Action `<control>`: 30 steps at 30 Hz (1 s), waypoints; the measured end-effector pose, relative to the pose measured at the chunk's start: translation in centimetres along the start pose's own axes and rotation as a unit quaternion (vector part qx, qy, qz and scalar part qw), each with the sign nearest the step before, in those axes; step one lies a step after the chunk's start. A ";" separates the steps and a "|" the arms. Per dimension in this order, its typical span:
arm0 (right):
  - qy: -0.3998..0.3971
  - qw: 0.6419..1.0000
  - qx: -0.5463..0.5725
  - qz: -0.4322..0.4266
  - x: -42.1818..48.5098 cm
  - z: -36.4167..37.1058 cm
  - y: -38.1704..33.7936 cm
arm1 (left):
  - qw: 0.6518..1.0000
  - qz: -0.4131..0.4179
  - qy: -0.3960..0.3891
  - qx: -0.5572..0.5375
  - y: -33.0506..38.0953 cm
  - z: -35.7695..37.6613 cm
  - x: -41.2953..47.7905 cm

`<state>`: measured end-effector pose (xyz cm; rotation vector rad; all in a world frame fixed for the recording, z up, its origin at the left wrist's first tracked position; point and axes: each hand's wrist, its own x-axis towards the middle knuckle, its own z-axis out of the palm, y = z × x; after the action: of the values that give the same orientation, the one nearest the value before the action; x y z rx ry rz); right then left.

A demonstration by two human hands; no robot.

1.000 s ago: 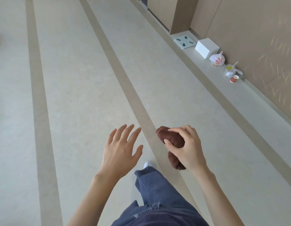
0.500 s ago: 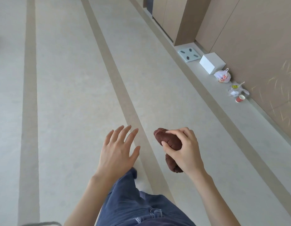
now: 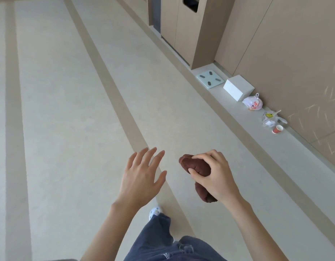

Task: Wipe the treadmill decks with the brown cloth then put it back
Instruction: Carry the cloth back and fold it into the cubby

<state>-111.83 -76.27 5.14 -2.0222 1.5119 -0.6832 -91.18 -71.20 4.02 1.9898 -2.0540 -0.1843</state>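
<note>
walking has brought the white box [image 3: 238,87] nearer, the right hand [image 3: 217,178] still grasps the balled brown cloth [image 3: 197,166], left hand [image 3: 142,178] fingers released, so it seems in transit.

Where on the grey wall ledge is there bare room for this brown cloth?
The grey ledge is bare past the red paper cup, toward the near end. It is crowded from the pale square scale through the white box, white tied bag and clear bag to the cup. The right hand grips the brown cloth.
</note>
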 end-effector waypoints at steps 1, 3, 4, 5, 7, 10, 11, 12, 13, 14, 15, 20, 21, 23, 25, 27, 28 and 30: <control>0.004 1.000 0.000 -0.007 1.8 0.2 -0.4 | 1.000 0.006 0.002 0.000 -0.9 -0.4 1.7; 0.015 1.000 0.003 -0.012 5.0 0.9 -1.1 | 1.000 0.010 0.004 0.001 -2.7 -0.8 4.6; 0.019 1.000 0.007 -0.007 6.3 1.2 -1.3 | 1.000 0.009 0.006 -0.001 -3.4 -0.9 5.8; 0.023 1.000 0.013 -0.003 7.6 1.5 -1.5 | 1.000 0.004 0.007 -0.003 -4.1 -1.1 6.9; 0.026 0.999 0.022 -0.001 10.1 2.3 -1.7 | 1.000 -0.004 0.010 -0.003 -5.3 -1.2 8.9; 0.018 0.999 0.028 -0.001 13.6 3.8 -1.2 | 1.000 -0.020 -0.002 -0.004 -7.0 -0.5 11.7; 0.016 0.999 0.029 0.000 14.8 4.2 -0.9 | 1.000 -0.025 -0.006 -0.002 -7.5 -0.1 12.7; 0.013 1.000 0.029 0.000 16.2 4.6 -0.6 | 1.000 -0.029 -0.011 0.002 -8.1 0.3 13.9; 0.010 1.000 0.029 0.000 17.6 5.0 -0.3 | 0.999 -0.035 -0.017 0.004 -8.6 0.7 15.2; 0.005 1.000 0.031 -0.001 19.0 5.3 0.0 | 0.999 -0.041 -0.022 0.004 -9.0 1.0 16.6; -0.002 0.999 0.033 -0.002 20.6 5.5 0.3 | 0.999 -0.046 -0.028 0.004 -9.4 1.2 18.1; -0.011 0.999 0.037 -0.005 30.3 5.8 1.7 | 0.999 -0.049 -0.022 0.006 -11.2 1.4 27.1; -0.009 0.999 0.037 -0.004 32.7 5.7 1.8 | 0.999 -0.045 -0.019 0.005 -11.5 1.4 29.4; -0.007 0.999 0.033 -0.006 37.6 5.3 2.1 | 0.999 -0.036 -0.019 0.002 -11.9 1.3 34.0; -0.006 1.000 0.024 -0.018 42.3 4.7 2.4 | 0.999 -0.034 -0.009 -0.001 -12.3 1.2 38.5; -0.007 0.999 0.020 -0.031 46.5 4.1 2.7 | 0.999 -0.035 0.003 -0.002 -12.9 1.1 42.5; -0.007 0.999 0.017 -0.036 48.4 3.9 2.8 | 0.999 -0.037 0.011 -0.003 -13.2 1.1 44.3; -0.002 0.999 0.016 -0.043 51.8 3.6 3.2 | 0.999 -0.042 0.024 -0.001 -13.9 1.1 47.4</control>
<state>-98.74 -126.57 4.83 -2.0725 1.4105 -0.7331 -78.92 -119.11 4.15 2.0594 -1.9428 -0.1549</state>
